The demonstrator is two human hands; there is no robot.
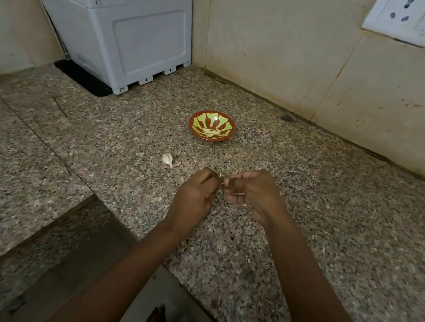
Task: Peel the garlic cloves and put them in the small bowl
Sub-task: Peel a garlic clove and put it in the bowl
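**Desk:** What does the head camera give you?

**Operator:** I'm looking down on a speckled stone counter (304,220) in a corner of tiled wall. Both hands meet over it, near the front edge. The left hand (192,197) has its fingers curled in, with thumb and forefinger pinching a garlic clove (220,177). The right hand (252,195) is curled too and nips the same clove from the other side. (I see only a pale sliver of it between the fingertips; the rest is hidden.)

**Desk:** So both are closed on it?

**Operator:** Yes, both are clamped on that one clove. I cannot tell whether the hands touch the stone.

**Desk:** And the bowl?

**Operator:** The small bowl (209,138), red-brown with a yellow-green pattern, stands on the counter beyond the hands and well apart from them. Peeled cloves (210,133) lie in a heap at its bottom. Between the bowl and the hands, off to the left, an unpeeled clove (168,159) lies on the stone. A pinkish scrap of skin (177,164) lies just beside it.

**Desk:** Anything else on the counter?

**Operator:** A grey plastic box (130,35) stands in the far left corner, partly on a black mat (85,80). A white socket plate (419,22) sits on the wall at the upper right.
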